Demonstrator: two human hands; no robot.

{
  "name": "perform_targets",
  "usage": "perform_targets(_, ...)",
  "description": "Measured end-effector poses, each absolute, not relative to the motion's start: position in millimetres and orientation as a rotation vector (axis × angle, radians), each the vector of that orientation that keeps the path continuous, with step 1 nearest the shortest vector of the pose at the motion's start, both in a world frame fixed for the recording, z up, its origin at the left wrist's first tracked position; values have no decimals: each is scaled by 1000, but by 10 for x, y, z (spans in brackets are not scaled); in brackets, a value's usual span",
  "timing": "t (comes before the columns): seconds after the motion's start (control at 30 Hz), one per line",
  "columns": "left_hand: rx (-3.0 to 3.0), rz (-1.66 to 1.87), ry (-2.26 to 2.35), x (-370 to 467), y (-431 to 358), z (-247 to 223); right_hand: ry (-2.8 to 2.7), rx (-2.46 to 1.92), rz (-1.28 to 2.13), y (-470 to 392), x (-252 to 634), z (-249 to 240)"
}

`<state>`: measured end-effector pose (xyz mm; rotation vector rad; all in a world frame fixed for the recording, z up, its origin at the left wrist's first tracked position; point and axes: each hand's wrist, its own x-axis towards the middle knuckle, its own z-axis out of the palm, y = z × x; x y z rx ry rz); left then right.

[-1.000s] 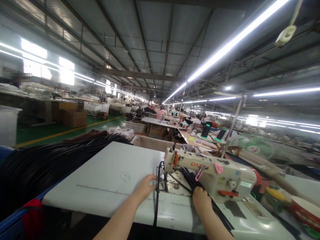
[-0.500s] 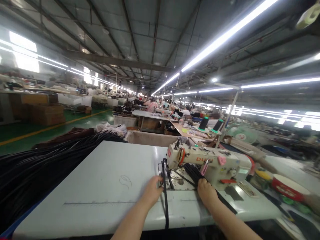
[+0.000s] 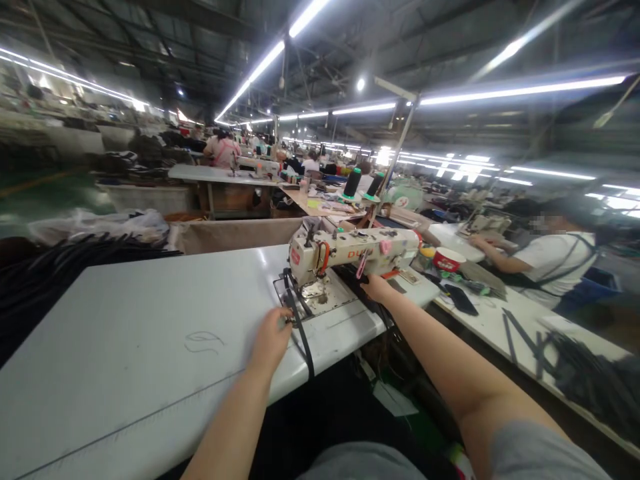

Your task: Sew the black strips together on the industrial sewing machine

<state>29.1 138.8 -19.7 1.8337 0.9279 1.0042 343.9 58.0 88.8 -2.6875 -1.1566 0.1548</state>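
Note:
A white sewing machine stands on the pale worktable. One black strap runs from beside its needle area down over the table's front edge. My left hand is just left of this strap, fingers curled together near the needle plate; something small and dark shows at the fingertips, too unclear to name. Under the machine's arm lies a bunch of black straps. My right hand reaches in there with fingers closed on the bunch, their tips partly hidden. A pink-handled tool is against the machine's front.
More black straps are heaped left of the table. At right, a side table bears a red-and-white tub and dark strips. Beyond it a person sits working. Thread cones stand behind the machine.
The view has swung right and down, bringing the side table and the seated person into sight. My right hand stays at the strap bunch and my left hand beside the single strap.

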Motion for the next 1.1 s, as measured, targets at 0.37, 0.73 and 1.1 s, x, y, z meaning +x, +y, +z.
perform_targets(0.37, 1848, 944, 882, 272, 1338, -179, -1180, -2966, 55, 503, 3337, 703)
perform_targets(0.73, 1812, 939, 816, 201, 1334, -176, -1215, -2981, -18, 549, 3138, 606)
perform_targets(1.1, 1806, 920, 823, 166, 1340, -182, -1131, -2807, 7, 402, 2994, 790)
